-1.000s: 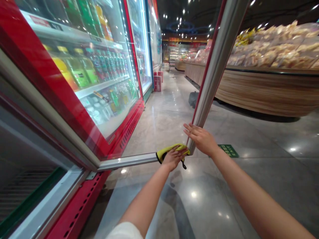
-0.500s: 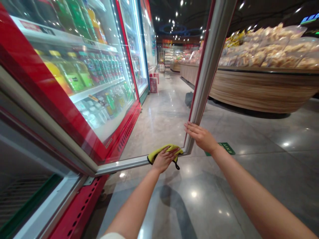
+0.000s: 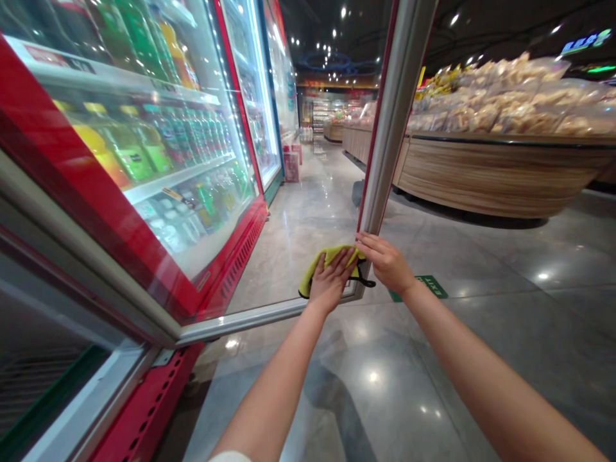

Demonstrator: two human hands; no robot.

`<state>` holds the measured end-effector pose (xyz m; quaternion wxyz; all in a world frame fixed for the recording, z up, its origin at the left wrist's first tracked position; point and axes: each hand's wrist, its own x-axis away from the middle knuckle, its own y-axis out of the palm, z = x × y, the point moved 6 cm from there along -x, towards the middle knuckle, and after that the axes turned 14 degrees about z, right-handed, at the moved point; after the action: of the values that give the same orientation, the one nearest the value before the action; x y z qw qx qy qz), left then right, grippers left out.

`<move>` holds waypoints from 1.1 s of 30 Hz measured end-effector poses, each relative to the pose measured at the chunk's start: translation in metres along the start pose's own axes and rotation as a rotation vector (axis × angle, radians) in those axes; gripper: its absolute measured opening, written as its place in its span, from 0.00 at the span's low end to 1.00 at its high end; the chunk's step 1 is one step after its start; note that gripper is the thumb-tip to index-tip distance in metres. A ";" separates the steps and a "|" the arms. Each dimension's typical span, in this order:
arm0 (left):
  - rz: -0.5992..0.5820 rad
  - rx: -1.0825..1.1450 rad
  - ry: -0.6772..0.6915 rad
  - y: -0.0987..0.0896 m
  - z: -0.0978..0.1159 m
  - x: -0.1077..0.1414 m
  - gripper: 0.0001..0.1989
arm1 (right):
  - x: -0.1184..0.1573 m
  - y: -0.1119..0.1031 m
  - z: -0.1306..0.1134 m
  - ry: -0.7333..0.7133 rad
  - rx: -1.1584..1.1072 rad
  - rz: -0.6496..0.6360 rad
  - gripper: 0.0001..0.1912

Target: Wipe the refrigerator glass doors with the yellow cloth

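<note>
My left hand (image 3: pixel 332 280) presses a yellow cleaning cloth (image 3: pixel 308 277) with dark edging and a small black loop to the glass near the lower outer corner of an open cooler door. Its fingers are stretched over the cloth. My right hand (image 3: pixel 389 262) holds the outer upright of the metal door frame (image 3: pixel 391 128) just above that corner, fingers bent over the edge, thumb side hidden. The fingertips of both hands are close together. Through the clear door glass (image 3: pixel 289 256) the floor shows.
A red-framed drinks cooler (image 3: pixel 212 282) with shelves of bottles stands at the left. On the right is a wood-sided display stand (image 3: pixel 481 173) piled with bagged goods. A green exit sign (image 3: pixel 430 286) lies on the shiny floor (image 3: pixel 462 359). Red boxes (image 3: pixel 291 163) stand farther along the aisle.
My left hand has slid the cloth up and to the right, from the bottom frame rail onto the glass by the corner. My right hand keeps its hold on the upright.
</note>
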<state>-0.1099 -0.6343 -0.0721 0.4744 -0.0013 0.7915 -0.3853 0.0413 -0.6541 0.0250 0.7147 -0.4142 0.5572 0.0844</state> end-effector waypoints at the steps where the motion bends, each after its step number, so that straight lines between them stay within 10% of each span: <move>1: -0.003 -0.004 0.043 0.000 0.004 0.003 0.29 | 0.001 -0.002 0.000 0.001 -0.009 0.006 0.27; 8: -0.029 -0.008 0.164 -0.004 0.006 0.005 0.32 | -0.006 -0.015 -0.004 -0.003 -0.036 0.142 0.27; 13: 0.166 -0.029 -0.148 -0.047 -0.045 -0.023 0.35 | -0.010 -0.019 -0.009 0.014 -0.068 0.202 0.27; 17: 0.266 -0.128 -0.294 -0.062 -0.079 0.030 0.32 | -0.006 -0.015 -0.012 0.024 -0.043 0.166 0.26; 21: 0.169 -0.062 0.007 -0.049 -0.061 0.084 0.28 | -0.009 -0.011 -0.017 0.005 0.013 0.146 0.25; 25: 0.084 -0.017 0.141 -0.060 -0.061 0.064 0.30 | -0.014 -0.010 -0.023 -0.050 0.047 0.141 0.23; 29: 0.187 -0.101 -0.190 -0.101 -0.116 0.025 0.33 | -0.017 -0.014 -0.027 -0.087 0.070 0.216 0.24; 33: 0.359 -0.265 -0.484 -0.122 -0.147 0.055 0.36 | -0.019 -0.015 -0.029 -0.083 0.094 0.262 0.25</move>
<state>-0.2955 -0.6508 -0.0015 0.7048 -0.0151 0.6867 -0.1775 0.0218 -0.6772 0.0473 0.7385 -0.3003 0.5799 0.1679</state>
